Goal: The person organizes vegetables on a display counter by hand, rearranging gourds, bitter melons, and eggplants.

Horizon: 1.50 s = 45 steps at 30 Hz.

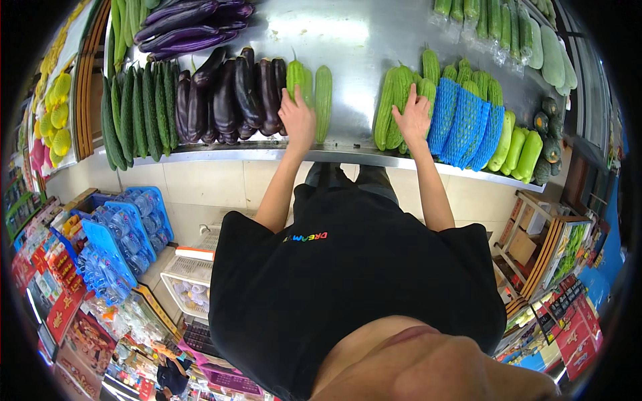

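My left hand (298,118) lies over the lower part of a light green ridged gourd (295,74), with its fingertips on the skin. Whether it grips is hidden under the palm. One more green gourd (324,103) lies just right of that hand, apart from it. My right hand (414,118) rests on a pile of similar gourds (385,110), index finger stretched forward and thumb spread away. Against the pile's right side lie several gourds in blue foam netting (454,118). Dark purple eggplants (224,100) are lined up left of my left hand.
The metal display counter (348,90) has a raised front edge. It also bears cucumbers (150,108), long purple eggplants (190,25), wrapped cucumbers (494,25) and pale green squashes (526,155). Behind me are bottled-water packs (118,235), a white basket (185,285) and a distant person (173,376).
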Tool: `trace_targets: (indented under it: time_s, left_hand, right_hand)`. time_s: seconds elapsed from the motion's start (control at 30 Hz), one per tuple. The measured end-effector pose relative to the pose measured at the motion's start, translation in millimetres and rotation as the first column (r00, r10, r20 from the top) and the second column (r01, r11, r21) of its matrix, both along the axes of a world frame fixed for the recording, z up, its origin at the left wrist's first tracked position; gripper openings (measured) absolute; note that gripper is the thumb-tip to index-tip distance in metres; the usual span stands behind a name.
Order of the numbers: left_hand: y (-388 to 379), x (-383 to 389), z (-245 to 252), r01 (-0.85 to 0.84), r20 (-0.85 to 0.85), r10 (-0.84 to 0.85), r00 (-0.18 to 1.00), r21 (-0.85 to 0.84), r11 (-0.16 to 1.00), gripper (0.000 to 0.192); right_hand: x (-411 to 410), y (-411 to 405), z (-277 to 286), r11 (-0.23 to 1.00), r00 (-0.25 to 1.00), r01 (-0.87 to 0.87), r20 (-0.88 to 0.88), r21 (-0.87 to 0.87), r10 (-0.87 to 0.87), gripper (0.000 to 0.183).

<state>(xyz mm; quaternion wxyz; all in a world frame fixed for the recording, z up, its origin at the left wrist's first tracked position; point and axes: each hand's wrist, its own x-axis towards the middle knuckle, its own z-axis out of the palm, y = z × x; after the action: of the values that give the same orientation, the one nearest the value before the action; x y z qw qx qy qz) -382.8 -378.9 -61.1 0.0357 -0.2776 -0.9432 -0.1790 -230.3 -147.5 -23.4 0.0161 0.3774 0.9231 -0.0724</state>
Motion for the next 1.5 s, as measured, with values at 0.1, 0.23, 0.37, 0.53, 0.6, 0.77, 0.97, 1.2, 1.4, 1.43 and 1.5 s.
trace_targets:
  time_s: [0.1, 0.23, 0.37, 0.53, 0.6, 0.77, 0.97, 1.2, 1.4, 1.43, 1.5]
  left_hand:
    - [-3.8, -2.9, -10.0, -0.01, 0.067, 0.002, 0.998, 0.11, 0.994, 0.076]
    - [-2.3, -1.4, 14.8, -0.123, 0.311, -0.025, 0.95, 0.446, 0.886, 0.074]
    - [12.5, 31.1, 40.0, -0.155, 0.468, -0.211, 0.858, 0.628, 0.762, 0.077]
    - [34.4, 74.1, 56.6, -0.071, 0.532, -0.596, 0.601, 0.779, 0.624, 0.074]
    - [34.7, 65.4, 49.9, 0.159, 0.444, -0.497, 0.745, 0.606, 0.779, 0.068]
    - [25.2, 32.4, -28.1, 0.059, 0.314, -0.169, 0.934, 0.332, 0.941, 0.072]
    - [42.9, 50.6, -47.1, 0.064, 0.203, -0.093, 0.975, 0.148, 0.987, 0.077]
    - [60.7, 68.6, -40.4, -0.095, 0.294, 0.009, 0.956, 0.277, 0.956, 0.082]
    - [51.5, 59.0, -49.5, -0.225, 0.443, 0.033, 0.896, 0.387, 0.894, 0.083]
    - [52.2, 60.7, -43.8, -0.223, 0.446, 0.029, 0.895, 0.389, 0.894, 0.083]
    - [57.4, 67.9, -5.4, -0.141, 0.449, -0.104, 0.888, 0.479, 0.866, 0.084]
  right_hand:
    - [-1.7, -10.8, 3.5, 0.999, 0.995, -0.017, -0.093, 0.033, 0.02, 0.078]
    - [-7.1, -32.3, 5.9, 0.98, 0.953, -0.138, -0.29, -0.142, 0.092, 0.066]
    - [-33.7, -78.6, 4.8, 0.467, 0.878, -0.159, -0.34, -0.87, -0.335, 0.067]
    - [-23.5, -74.3, 11.7, 0.192, 0.714, -0.052, -0.17, -0.98, -0.679, 0.053]
    - [3.8, -50.3, 3.1, 0.465, 0.689, -0.011, -0.344, -0.885, -0.638, 0.045]
    - [49.2, 20.0, 44.5, 0.907, 0.866, 0.178, -0.377, -0.382, -0.329, 0.062]
    - [61.8, 56.3, 31.3, 0.962, 0.903, 0.257, -0.333, -0.092, -0.273, 0.08]
    - [64.8, 56.6, 20.3, 0.968, 0.957, 0.232, -0.201, 0.091, -0.21, 0.069]
    - [57.9, 40.7, 39.6, 0.99, 0.931, 0.09, -0.363, 0.112, -0.043, 0.057]
    - [54.4, 33.0, 45.0, 0.995, 0.899, 0.05, -0.438, 0.087, -0.007, 0.051]
    - [49.7, 17.5, 43.4, 0.987, 0.889, -0.006, -0.454, -0.159, -0.068, 0.051]
